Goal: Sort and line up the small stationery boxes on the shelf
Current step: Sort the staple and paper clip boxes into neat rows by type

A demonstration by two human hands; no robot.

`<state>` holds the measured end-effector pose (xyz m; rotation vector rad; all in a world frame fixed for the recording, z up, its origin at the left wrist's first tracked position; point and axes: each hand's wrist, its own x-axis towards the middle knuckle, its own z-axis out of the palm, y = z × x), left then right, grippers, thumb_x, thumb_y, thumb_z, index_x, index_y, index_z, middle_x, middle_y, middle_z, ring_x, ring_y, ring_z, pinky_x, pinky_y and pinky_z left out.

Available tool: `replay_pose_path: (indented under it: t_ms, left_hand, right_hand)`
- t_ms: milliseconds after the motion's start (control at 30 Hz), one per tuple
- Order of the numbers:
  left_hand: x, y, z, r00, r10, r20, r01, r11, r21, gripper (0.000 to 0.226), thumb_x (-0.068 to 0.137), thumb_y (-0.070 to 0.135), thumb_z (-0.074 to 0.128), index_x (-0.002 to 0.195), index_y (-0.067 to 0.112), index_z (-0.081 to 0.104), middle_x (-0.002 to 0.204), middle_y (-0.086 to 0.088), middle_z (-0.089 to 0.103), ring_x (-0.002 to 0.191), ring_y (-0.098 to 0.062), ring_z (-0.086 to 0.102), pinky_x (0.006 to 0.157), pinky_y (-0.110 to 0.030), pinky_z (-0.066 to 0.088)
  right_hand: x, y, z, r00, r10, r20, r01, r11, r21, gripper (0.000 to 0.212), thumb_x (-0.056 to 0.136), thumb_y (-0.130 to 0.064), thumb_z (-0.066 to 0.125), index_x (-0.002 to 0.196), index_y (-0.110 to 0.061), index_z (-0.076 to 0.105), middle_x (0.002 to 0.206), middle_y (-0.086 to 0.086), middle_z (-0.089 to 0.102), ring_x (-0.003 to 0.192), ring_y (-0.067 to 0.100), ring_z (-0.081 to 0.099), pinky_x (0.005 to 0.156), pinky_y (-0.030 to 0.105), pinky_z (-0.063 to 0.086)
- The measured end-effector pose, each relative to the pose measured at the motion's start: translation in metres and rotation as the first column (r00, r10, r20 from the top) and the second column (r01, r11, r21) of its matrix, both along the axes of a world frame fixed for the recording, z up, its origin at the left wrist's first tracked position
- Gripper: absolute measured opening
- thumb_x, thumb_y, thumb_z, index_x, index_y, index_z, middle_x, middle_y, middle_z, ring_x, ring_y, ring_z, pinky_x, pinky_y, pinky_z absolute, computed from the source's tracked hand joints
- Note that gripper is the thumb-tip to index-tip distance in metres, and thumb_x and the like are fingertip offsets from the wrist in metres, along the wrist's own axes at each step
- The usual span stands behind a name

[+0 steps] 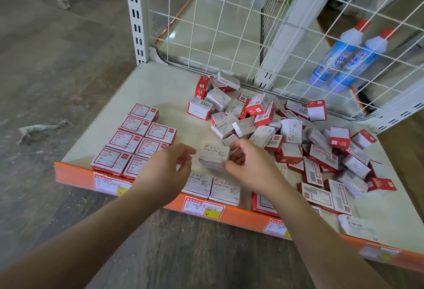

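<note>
low cream metal shelf [160, 86] with an orange front edge, backed by white wire mesh [229, 24], grey floor around it. landmark: the pale grey paper-clip box [213, 153] held above the shelf near its front edge.
- right hand [250, 164]: grip closed on that box, thumb and fingers pinching its right end.
- left hand [169, 164]: just left of the box, fingers loosely curled, grip empty, not touching it.
- two matching pale grey boxes [212, 185]: below the held box, side by side at the shelf front.
- red-and-white paper-clip boxes [135, 137]: left of the held box, lined up flat in two columns.
- jumbled heap of red and grey boxes [286, 132]: behind and right of the held box.
- two blue-and-white bottles with red tips [344, 59]: far right, behind the mesh.
- price labels [203, 208]: on the orange edge.
</note>
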<state>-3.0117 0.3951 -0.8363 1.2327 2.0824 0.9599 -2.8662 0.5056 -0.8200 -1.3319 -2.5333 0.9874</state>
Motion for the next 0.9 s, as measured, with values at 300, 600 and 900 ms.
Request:
replay_pose_path:
  t_ms: [300,600,900]
  left_hand:
    - [-0.003,-0.015,0.002,0.979,-0.058,-0.195,0.047,0.997,-0.063,0.025,0.090,0.018,0.055,0.114,0.019,0.060,0.111,0.007,0.056,0.091,-0.003,0.047,0.076,-0.012,0.041]
    - [0.000,-0.020,0.002,0.899,-0.259,-0.352,0.204,0.961,-0.188,0.032,0.096,0.029,0.046,0.126,0.024,0.055,0.124,0.009,0.049,0.110,-0.011,0.050,0.087,-0.019,0.047]
    - [-0.001,-0.018,0.001,0.887,-0.274,-0.373,0.214,0.958,-0.193,0.032,0.097,0.030,0.044,0.127,0.029,0.054,0.125,0.009,0.051,0.110,-0.010,0.051,0.087,-0.018,0.046]
  right_hand:
    - [-0.018,0.002,-0.013,0.999,-0.001,0.037,0.001,1.000,-0.008,0.038,0.083,-0.034,0.064,0.118,-0.021,0.055,0.084,-0.019,0.054,0.076,-0.002,0.052,0.066,0.014,0.042]
    - [-0.025,0.003,-0.017,0.998,0.062,0.007,-0.062,0.987,0.149,0.029,0.092,-0.019,0.054,0.120,-0.022,0.060,0.102,-0.011,0.047,0.093,0.006,0.045,0.087,0.026,0.038]
    - [-0.027,0.002,-0.023,0.988,0.149,0.032,-0.150,0.988,0.046,0.028,0.091,-0.020,0.056,0.117,-0.023,0.063,0.111,-0.005,0.059,0.097,0.010,0.052,0.086,0.028,0.041]
